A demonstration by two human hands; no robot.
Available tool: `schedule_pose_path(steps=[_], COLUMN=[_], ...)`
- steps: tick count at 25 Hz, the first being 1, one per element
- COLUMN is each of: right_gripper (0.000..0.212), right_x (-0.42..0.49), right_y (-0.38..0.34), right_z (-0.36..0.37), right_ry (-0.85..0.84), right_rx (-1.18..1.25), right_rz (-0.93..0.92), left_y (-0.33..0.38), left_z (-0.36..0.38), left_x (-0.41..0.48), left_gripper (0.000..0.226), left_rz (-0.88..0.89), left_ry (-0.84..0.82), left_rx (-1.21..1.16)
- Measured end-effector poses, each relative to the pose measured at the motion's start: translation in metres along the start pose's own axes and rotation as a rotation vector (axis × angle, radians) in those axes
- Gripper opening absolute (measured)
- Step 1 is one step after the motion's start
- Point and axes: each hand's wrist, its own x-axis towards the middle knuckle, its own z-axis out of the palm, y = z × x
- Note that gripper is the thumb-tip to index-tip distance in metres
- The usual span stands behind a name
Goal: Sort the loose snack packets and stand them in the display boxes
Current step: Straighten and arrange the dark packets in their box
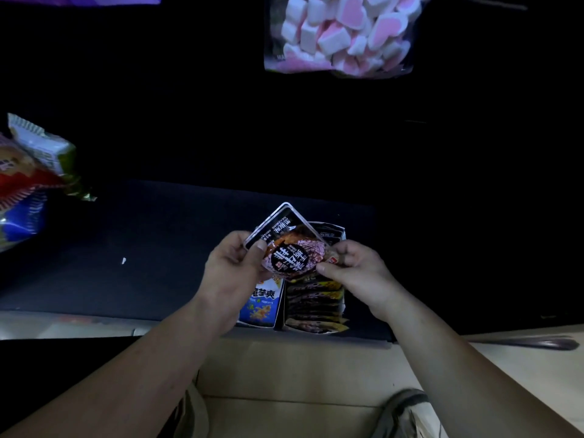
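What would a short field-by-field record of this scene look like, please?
left hand: grips the round-label snack packet, with a second black packet behind it
right hand: pinches the round-label snack packet's right edge
held packets: above the two display boxes
right display box: holds a row of dark packets standing on edge
blue display box: beside it, partly hidden by the left hand
far side: bag of pink-and-white marshmallows
left edge: pile of loose packets

Glossy, probably plastic snack packet (292, 254).
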Motion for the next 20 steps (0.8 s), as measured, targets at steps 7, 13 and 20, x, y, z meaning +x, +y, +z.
schedule_pose_path(steps=[7,13,20], right_gripper=[0.010,0.011,0.016], right_x=[-0.002,0.003,0.007], right_y=[-0.004,-0.008,-0.036], right_z=[-0.025,-0.049,-0.041], right_ry=[0.180,0.344,0.206], right_rx=[0.246,0.171,-0.549], right_rz=[-0.002,-0.110,-0.397], left_y=[-0.020,-0.026,-0.031], left_z=[0.028,0.033,0.028], left_x=[-0.005,-0.006,-0.013], left_gripper=[0.018,0.043,0.046], left_rz=[-0.025,0.061,0.107], left_ry=[-0.329,-0.402,-0.400], left_rx=[0.306,0.875,1.008])
